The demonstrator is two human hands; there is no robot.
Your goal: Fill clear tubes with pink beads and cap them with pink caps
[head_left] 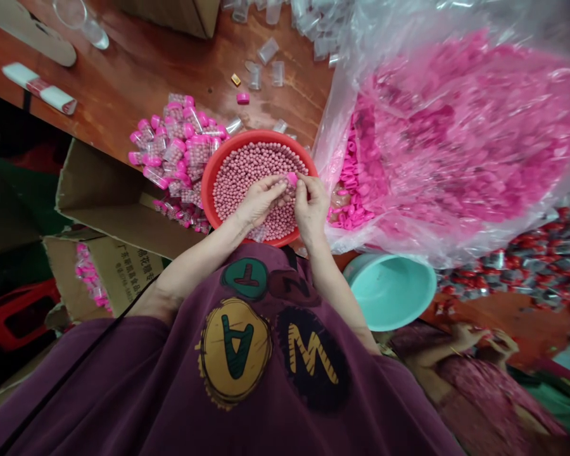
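A bright pink cap [291,178] sits between the fingertips of both my hands, over a red bowl [208,190] full of small pink beads [254,166]. My left hand [261,201] is closed round what seems a small clear container under the cap, mostly hidden by the fingers. Pinching the cap from the other side is my right hand [312,204]. Left of the bowl lies a heap of filled clear containers with pink caps [175,149]. A large clear plastic bag [456,126] on the right holds many loose pink caps [354,206].
Clear containers [268,50] and one pink cap [242,98] lie on the wooden table [137,69]. An open cardboard box [109,196] stands at its left edge. A turquoise basin [394,291] is at right, near another person's hands [484,339] and red-and-clear pieces [522,259].
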